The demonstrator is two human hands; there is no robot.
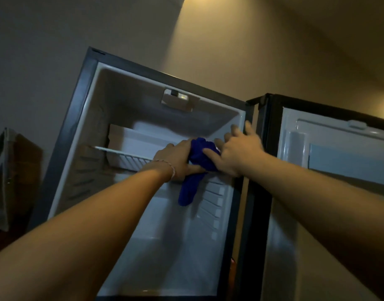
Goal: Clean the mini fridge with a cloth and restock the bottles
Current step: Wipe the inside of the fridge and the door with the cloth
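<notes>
Head view: two bare forearms reach up from the lower corners toward the frame's center. Left hand (176,158) grips a bunched blue cloth (199,161), one end hanging down. Right hand (238,153) presses loosely spread fingers on the cloth, at the right end of the wire shelf (123,157) inside the open mini fridge (82,118). Its door (330,153) stands open at right.

— What's the person wearing?
— Both forearms are bare, no sleeves in view. A thin, pale beaded bracelet (172,169) circles the wrist of the left hand (176,158).
— And the right hand (241,152)?
— Bare.
</notes>
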